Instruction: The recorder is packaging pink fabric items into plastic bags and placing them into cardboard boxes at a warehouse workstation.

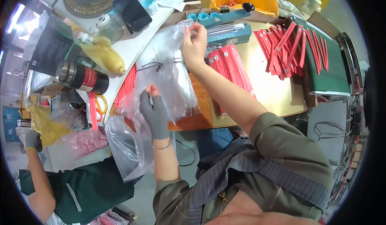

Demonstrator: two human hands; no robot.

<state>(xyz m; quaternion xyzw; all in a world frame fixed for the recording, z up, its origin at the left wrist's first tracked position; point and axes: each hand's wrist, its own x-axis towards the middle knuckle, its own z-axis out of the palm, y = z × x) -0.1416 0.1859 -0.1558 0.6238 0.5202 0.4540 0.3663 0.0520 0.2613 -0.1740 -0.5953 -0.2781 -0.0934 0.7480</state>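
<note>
My left hand (154, 113), in a grey fingerless glove, pinches the near edge of a clear plastic bag (169, 70) spread over the wooden table (277, 90). My right hand (194, 44), bare, grips the same bag's far end next to a teal heat sealer (227, 28). A black cord lies across the bag. A stack of red flat packets (231, 66) lies right of my right forearm.
Several loose red packets (291, 48) lie scattered at the back right beside a green conveyor belt (325, 70). A fan, phone, flask (82, 77), yellow bags and scissors (98, 106) crowd the left. Another person in a green shirt (86, 191) works at lower left.
</note>
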